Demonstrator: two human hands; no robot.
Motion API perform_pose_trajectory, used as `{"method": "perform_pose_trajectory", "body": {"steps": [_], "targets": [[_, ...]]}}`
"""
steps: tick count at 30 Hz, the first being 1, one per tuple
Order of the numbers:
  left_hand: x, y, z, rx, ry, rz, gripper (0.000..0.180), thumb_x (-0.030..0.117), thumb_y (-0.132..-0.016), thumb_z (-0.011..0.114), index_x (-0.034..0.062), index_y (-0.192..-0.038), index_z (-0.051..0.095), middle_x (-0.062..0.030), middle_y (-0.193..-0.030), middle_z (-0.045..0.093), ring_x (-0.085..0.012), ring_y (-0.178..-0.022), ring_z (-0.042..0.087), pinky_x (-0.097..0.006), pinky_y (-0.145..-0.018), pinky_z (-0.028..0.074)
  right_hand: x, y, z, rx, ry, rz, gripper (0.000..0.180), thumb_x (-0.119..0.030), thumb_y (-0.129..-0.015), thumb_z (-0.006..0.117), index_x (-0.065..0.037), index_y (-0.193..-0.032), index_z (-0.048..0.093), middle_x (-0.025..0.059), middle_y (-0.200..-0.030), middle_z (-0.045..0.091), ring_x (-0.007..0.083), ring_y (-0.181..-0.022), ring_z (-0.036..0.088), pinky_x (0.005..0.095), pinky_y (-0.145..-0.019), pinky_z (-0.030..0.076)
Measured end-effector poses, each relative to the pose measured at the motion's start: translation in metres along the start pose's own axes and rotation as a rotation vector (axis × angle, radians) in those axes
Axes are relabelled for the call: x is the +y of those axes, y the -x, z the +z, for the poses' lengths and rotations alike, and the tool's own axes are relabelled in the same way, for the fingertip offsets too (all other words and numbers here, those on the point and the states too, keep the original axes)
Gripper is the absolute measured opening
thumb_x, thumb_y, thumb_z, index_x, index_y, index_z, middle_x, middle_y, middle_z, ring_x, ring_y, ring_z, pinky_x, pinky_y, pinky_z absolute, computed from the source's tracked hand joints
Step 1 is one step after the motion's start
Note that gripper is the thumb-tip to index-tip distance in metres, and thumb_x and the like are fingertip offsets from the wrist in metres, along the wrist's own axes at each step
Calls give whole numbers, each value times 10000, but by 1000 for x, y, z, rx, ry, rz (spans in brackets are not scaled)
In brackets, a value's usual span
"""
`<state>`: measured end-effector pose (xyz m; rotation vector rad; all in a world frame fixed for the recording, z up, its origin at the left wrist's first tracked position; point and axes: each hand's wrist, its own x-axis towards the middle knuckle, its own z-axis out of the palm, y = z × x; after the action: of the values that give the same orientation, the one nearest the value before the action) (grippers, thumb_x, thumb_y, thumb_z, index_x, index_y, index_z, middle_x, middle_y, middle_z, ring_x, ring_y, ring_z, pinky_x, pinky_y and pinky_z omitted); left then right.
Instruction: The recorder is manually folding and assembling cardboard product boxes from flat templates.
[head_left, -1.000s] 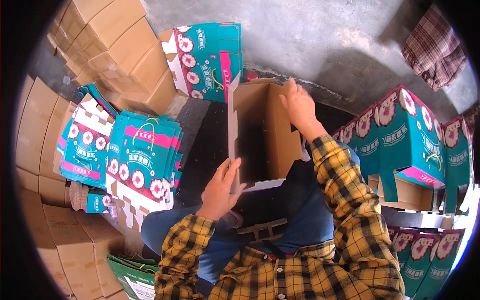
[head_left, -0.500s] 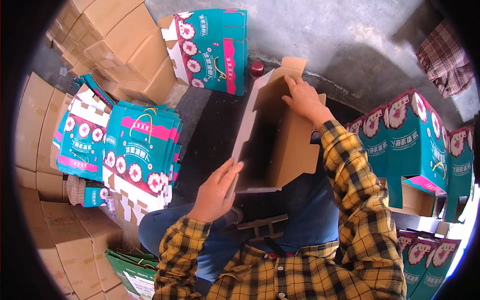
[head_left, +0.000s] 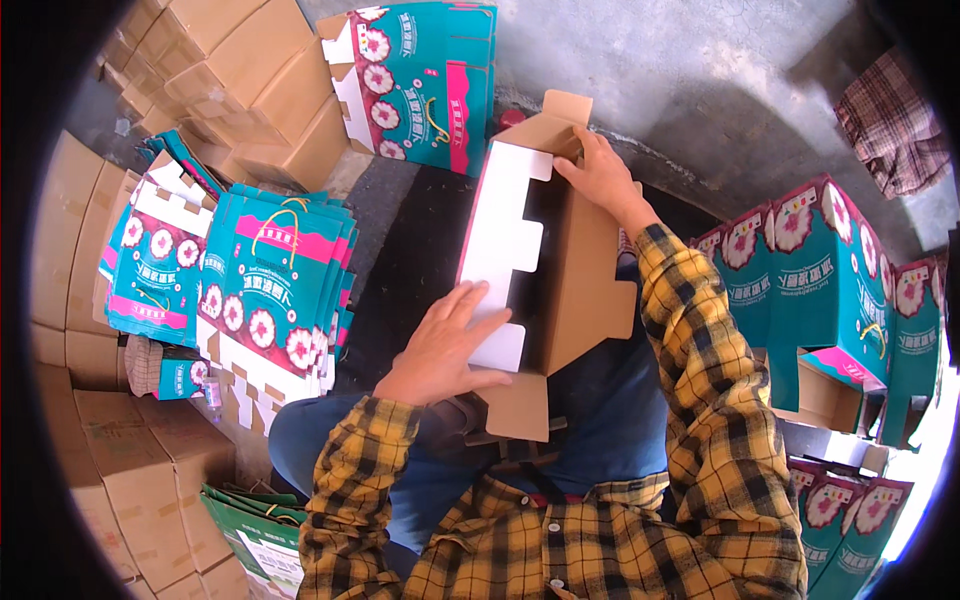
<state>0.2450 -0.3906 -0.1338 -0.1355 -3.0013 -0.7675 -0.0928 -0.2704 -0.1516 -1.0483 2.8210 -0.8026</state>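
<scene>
I hold a half-folded carton (head_left: 575, 270) over my lap, brown cardboard inside, with a white notched flap on its left side. My left hand (head_left: 445, 345) presses flat against the lower part of that white flap. My right hand (head_left: 600, 175) grips the carton's far top edge near a small brown tab. Both sleeves are yellow and black plaid.
A stack of flat teal and pink flowered cartons (head_left: 265, 290) lies at my left, with another flat one (head_left: 420, 80) ahead. Assembled teal boxes (head_left: 820, 280) stand at my right. Plain brown cartons (head_left: 240, 70) are piled at upper left and along the left edge.
The carton has tilted and swung so that its white notched flap now faces up on the left. My right hand rose to the far top edge; my left hand slid onto the flap.
</scene>
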Motion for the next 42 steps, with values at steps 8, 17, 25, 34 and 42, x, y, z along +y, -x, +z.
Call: {"method": "perform_pose_trajectory", "body": {"steps": [8, 17, 25, 34, 42], "targets": [[-9, 18, 8, -73, 159, -70, 531, 387, -929, 656, 62, -1348, 633, -197, -1576, 408, -393, -1493, 307, -492, -1215, 258, 30, -24, 11, 71, -800, 281, 636, -457, -969, 563, 56, -1345, 564, 253, -1260, 674, 377, -1221, 625, 420, -1052, 471], [36, 31, 71, 303, -112, -318, 647, 221, -873, 722, 4, -1439, 495, -177, -1422, 535, -353, -1392, 433, -581, -1173, 265, 19, 9, 11, -121, 188, -134, 637, -405, -818, 765, -132, -1368, 595, 188, -1241, 608, 397, -1133, 633, 478, -975, 525], [94, -7, 107, 394, 5, -169, 621, 220, -870, 717, 4, -1416, 514, -254, -1465, 467, -410, -1393, 407, -618, -1160, 240, 17, 27, -5, -118, 328, -56, 707, -403, -800, 798, -159, -1412, 541, 200, -1199, 596, 381, -1087, 650, 464, -902, 561], [72, 8, 110, 400, -161, -216, 442, 33, -859, 555, -6, -1296, 603, -178, -1375, 563, -352, -1346, 489, -560, -1142, 322, 22, 42, -33, -203, 302, -77, 555, -405, -843, 745, -159, -1325, 621, 184, -1129, 686, 363, -1062, 681, 470, -908, 549], [22, 58, 93, 522, 174, -468, 356, 170, -937, 650, -28, -1232, 621, -224, -1153, 654, -414, -1168, 574, -463, -1041, 402, 21, 59, -58, -540, -129, -56, 359, -367, -971, 576, -62, -1099, 715, 138, -873, 731, 338, -871, 706, 467, -781, 549]]}}
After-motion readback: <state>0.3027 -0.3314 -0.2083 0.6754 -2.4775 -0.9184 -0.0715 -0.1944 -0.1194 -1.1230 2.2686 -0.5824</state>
